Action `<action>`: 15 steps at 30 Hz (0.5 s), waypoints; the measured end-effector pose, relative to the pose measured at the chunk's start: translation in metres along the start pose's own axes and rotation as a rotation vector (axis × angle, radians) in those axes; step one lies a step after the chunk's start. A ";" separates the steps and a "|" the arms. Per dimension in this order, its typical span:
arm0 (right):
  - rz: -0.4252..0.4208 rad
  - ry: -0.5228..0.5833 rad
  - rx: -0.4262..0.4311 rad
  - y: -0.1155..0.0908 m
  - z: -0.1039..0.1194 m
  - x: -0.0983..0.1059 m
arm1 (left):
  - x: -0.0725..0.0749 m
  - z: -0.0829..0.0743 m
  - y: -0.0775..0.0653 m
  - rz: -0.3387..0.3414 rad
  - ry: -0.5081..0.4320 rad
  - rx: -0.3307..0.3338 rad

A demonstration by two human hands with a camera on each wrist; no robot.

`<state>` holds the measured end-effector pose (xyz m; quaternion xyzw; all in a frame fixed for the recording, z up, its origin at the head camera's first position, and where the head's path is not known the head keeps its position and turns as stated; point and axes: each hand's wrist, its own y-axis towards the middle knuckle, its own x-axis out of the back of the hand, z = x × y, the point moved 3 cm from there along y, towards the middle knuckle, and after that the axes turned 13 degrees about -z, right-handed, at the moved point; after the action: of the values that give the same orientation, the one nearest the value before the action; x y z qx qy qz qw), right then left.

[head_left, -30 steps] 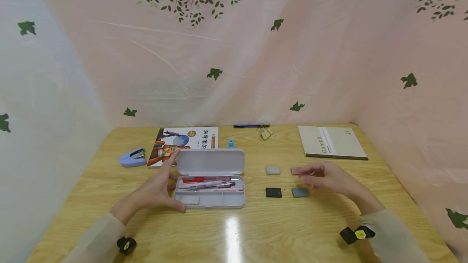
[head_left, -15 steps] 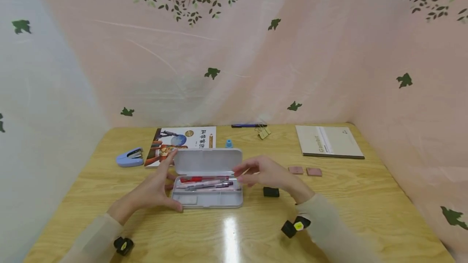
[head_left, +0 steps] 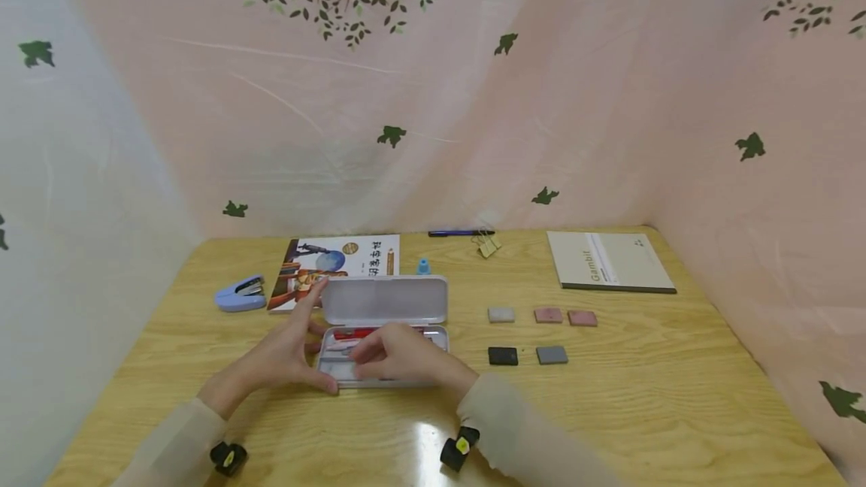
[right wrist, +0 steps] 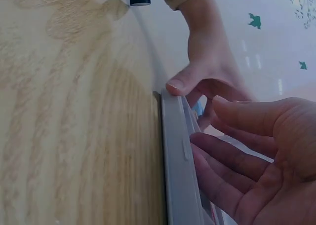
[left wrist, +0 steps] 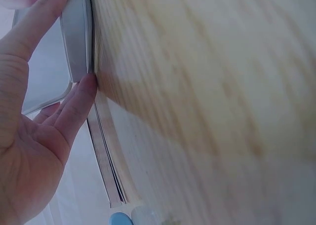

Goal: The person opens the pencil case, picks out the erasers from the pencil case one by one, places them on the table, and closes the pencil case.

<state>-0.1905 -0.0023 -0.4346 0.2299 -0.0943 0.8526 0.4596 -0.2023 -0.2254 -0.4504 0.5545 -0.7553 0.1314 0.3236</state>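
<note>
A pale grey pencil case (head_left: 386,299) stands with its lid up; red and pale pink pens (head_left: 345,334) lie in its back compartment. My left hand (head_left: 287,355) holds its left end, thumb at the front corner and index finger at the lid's edge. My right hand (head_left: 413,355) reaches over the case's front compartment, fingertips close to a whitish eraser (head_left: 343,371) that it partly covers. In the right wrist view, my right thumb stands apart from the bent fingers and nothing shows between them. The case's front wall (right wrist: 175,146) is below those fingers.
Right of the case lie a whitish eraser (head_left: 501,315), two pink erasers (head_left: 549,316), a black eraser (head_left: 503,356) and a grey one (head_left: 552,355). Behind are a stapler (head_left: 240,294), a picture book (head_left: 291,288), a pen (head_left: 460,233), a binder clip (head_left: 487,246) and a notebook (head_left: 612,261).
My right hand has left a pink eraser on the table, moved left to the case and lowered its fingers into the front compartment. The left hand keeps its hold on the case.
</note>
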 end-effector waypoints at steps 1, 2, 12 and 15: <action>-0.009 -0.020 -0.006 0.000 0.000 -0.002 | 0.000 0.001 0.000 -0.001 0.003 -0.002; -0.018 -0.036 -0.014 0.000 0.000 -0.003 | 0.000 0.001 0.000 -0.001 0.003 -0.005; -0.066 -0.098 -0.054 -0.004 0.005 -0.007 | -0.001 0.000 0.002 0.003 -0.045 -0.055; -0.062 -0.099 -0.058 -0.004 0.006 -0.008 | -0.001 -0.001 0.001 0.004 -0.047 -0.056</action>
<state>-0.1819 -0.0076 -0.4336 0.2613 -0.1344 0.8224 0.4871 -0.2030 -0.2235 -0.4505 0.5466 -0.7674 0.0979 0.3207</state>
